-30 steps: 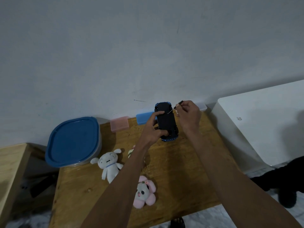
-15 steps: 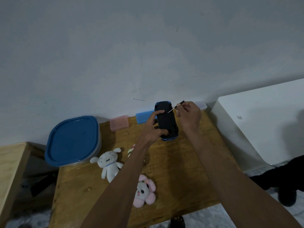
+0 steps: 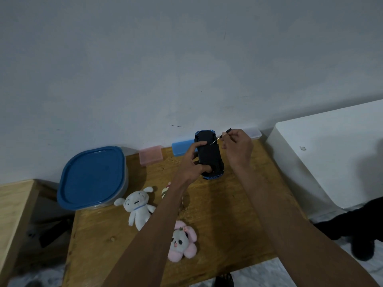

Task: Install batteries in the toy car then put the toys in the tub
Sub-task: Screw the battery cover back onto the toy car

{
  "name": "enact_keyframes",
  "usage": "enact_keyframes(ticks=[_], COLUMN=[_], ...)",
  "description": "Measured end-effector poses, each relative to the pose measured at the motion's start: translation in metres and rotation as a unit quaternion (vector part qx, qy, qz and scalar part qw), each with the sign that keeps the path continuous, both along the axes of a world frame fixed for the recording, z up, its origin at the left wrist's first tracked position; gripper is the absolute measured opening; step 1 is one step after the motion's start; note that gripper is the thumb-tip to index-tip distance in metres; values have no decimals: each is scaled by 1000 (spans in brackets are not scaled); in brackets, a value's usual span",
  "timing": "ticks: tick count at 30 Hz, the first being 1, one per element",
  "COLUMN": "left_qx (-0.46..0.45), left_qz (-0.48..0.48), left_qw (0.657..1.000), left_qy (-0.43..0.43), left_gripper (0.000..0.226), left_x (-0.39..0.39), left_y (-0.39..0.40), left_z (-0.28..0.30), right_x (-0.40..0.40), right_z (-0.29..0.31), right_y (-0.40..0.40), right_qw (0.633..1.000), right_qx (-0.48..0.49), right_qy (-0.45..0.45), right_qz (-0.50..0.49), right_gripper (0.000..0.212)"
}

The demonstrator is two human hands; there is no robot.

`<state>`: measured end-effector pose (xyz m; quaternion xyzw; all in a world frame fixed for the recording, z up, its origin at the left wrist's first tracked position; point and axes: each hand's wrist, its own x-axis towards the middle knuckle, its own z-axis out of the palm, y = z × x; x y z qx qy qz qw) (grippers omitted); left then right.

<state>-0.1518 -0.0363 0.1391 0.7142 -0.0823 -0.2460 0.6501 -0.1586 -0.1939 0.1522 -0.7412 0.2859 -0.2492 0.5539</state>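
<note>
The blue toy car [image 3: 209,154] is turned upside down, its black underside facing me, at the far side of the wooden table [image 3: 228,220]. My left hand [image 3: 191,162] grips the car from its left side. My right hand [image 3: 238,149] pinches a small thin screwdriver [image 3: 222,136], its tip touching the car's underside. A tub with a blue lid [image 3: 92,179], closed, stands at the table's far left corner. A white plush [image 3: 137,206] and a pink panda plush [image 3: 181,242] lie on the table; a third small toy [image 3: 165,190] is mostly hidden by my left forearm.
A pink box [image 3: 150,157], a blue box [image 3: 181,148] and a clear box [image 3: 253,133] line the wall at the table's back. A white appliance [image 3: 331,156] stands to the right. A second wooden surface [image 3: 12,214] lies at the left.
None beyond a slight shift of the hands; the screwdriver stays at the car's underside.
</note>
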Motion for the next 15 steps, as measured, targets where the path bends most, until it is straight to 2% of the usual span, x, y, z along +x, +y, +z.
enact_keyframes(ticks=[7, 15], left_qx=[7, 1], left_qz=[-6, -4], left_qw=[1000, 1000], left_qy=[-2, -1], left_gripper=[82, 81], left_x=[-1, -3], left_y=[2, 3], left_z=[-1, -1], right_x=[-3, -5], right_z=[0, 1], right_y=[4, 6], right_qw=[1000, 998], right_qx=[9, -58], right_qy=[-8, -16], right_qz=[-7, 17], right_gripper=[7, 8])
